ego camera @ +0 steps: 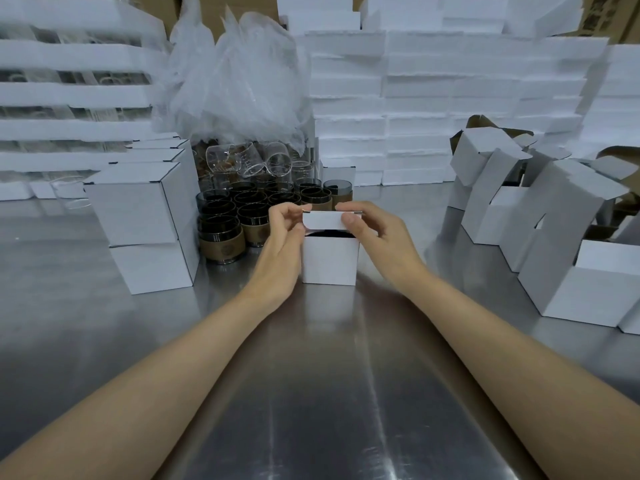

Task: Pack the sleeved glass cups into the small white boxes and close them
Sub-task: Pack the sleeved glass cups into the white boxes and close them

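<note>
A small white box (329,259) stands on the steel table (311,393) straight ahead. Its lid flap (323,221) is folded partly down, and a dark cup rim shows in the gap beneath. My left hand (282,237) pinches the flap's left end while my right hand (372,228) pinches its right end, thumb on the front. Behind and to the left stand several dark glass cups with brown sleeves (225,245).
Two shut white boxes (138,206) are stacked at the left. Open empty boxes (540,216) crowd the right side. Clear glasses under a plastic bag (249,157) sit behind the cups. White foam slabs (433,109) are stacked along the back.
</note>
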Demonstrator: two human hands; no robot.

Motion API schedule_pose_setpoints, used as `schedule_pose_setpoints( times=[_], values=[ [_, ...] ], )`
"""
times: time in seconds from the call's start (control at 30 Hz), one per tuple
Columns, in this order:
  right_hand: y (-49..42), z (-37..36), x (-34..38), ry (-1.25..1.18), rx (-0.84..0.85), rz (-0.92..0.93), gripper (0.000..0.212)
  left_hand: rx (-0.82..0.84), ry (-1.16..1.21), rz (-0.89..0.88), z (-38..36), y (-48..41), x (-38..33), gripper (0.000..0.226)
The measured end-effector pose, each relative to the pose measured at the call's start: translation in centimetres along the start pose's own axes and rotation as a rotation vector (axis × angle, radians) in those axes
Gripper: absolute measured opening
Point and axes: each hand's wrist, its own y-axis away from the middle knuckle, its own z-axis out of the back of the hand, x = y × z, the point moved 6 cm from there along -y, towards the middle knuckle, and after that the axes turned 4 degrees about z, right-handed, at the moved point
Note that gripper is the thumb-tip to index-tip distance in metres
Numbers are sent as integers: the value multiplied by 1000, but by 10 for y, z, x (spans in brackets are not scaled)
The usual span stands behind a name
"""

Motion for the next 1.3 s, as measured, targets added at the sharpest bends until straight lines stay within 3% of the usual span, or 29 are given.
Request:
schedule_pose_setpoints(
  times=[0.13, 0.23, 0.57, 0.9, 1.0, 1.17, 1.3],
  values=[
    [1, 2, 5, -3, -4, 45, 14, 34, -84, -45, -2, 4, -6, 28],
    [3, -1, 9, -22, 12, 68, 16, 41, -179, -87, -4, 6, -8, 21],
    [-2, -7, 5, -233, 91, -127, 19, 54, -41, -4, -1, 5, -9, 16],
    [1, -4, 7, -12, 118, 9, 20, 64, -201, -74, -5, 6, -8, 18],
    [3, -7, 4, 59, 170, 12, 15, 69, -158, -22, -5, 4, -4, 19],
    [7, -17, 1, 316, 326, 117, 48, 110, -38, 148, -9, -1, 2, 24],
    [1, -14, 1, 346, 302, 144, 47, 127, 30, 172, -12, 2, 4, 40]
  ],
)
